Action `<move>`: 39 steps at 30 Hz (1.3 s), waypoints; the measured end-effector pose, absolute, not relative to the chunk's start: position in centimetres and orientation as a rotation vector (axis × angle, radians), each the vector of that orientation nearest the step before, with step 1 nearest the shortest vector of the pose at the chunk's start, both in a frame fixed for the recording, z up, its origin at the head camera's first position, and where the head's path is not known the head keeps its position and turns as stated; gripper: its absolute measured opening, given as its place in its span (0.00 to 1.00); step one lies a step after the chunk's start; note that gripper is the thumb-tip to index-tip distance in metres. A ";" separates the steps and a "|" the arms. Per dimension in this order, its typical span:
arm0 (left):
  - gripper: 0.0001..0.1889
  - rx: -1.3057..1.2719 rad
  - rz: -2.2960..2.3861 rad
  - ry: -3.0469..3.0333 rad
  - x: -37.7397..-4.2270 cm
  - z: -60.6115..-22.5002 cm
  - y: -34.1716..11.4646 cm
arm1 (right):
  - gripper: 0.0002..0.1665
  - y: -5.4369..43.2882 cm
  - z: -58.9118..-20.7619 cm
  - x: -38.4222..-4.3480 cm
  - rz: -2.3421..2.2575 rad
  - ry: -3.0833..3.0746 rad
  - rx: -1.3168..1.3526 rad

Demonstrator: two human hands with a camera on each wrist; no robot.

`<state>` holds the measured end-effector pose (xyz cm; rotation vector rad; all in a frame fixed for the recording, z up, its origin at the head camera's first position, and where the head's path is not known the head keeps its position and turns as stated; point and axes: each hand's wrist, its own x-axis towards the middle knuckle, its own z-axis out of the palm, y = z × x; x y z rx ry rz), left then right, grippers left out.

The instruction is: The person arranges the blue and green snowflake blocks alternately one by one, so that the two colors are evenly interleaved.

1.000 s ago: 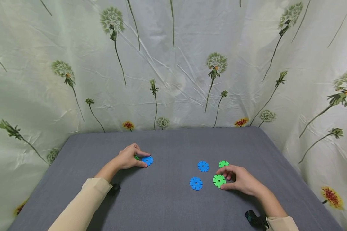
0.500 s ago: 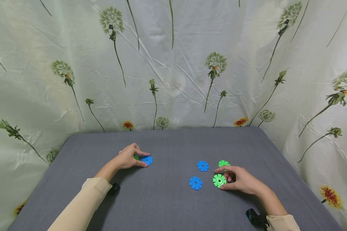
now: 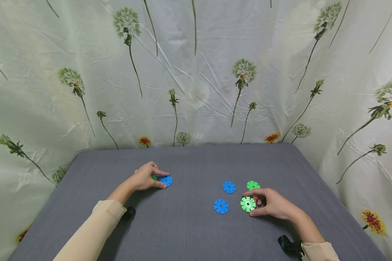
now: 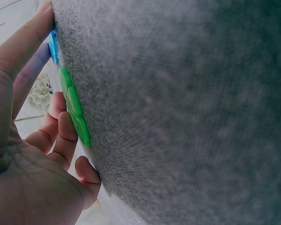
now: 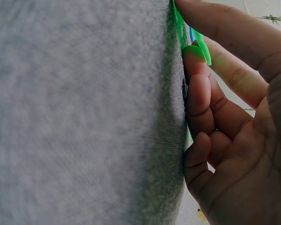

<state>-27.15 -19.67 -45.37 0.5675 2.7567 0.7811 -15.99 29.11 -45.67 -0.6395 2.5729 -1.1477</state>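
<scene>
In the head view, my left hand (image 3: 146, 177) rests at the left of the table, thumb and index finger at opposite edges of a blue slotted disc (image 3: 166, 181). A green slotted disc (image 4: 74, 105) lies by its curled lower fingers in the left wrist view, mostly hidden in the head view. My right hand (image 3: 272, 203) holds another green slotted disc (image 3: 248, 204) between thumb and fingers, low over the table. That disc's face glints, and the right wrist view shows its edge (image 5: 203, 49) tilted off the cloth. Just behind the right fingers lies one more green disc (image 3: 253, 185).
Two blue slotted discs (image 3: 229, 187) (image 3: 221, 206) lie flat to the left of my right hand. Grey cloth covers the table (image 3: 189, 232). A pale curtain (image 3: 196, 79) with dandelion prints hangs along the back and sides.
The green disc at my right hand has tilted slightly and catches more light. The right index finger has shifted a little off its far edge. My left hand stays still.
</scene>
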 end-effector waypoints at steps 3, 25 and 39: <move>0.24 0.563 0.775 2.760 -27.2 -45.4 -19.7 | 0.33 29.1 -45.7 -16.1 -1.128 2.584 -0.643; 0.24 0.525 0.782 2.757 -26.9 -45.4 -19.6 | 0.29 29.0 -45.8 -16.1 -1.133 2.596 -0.638; 0.24 0.518 0.794 2.758 -27.0 -45.5 -19.6 | 0.28 28.0 -44.1 -17.7 -1.127 2.634 -0.672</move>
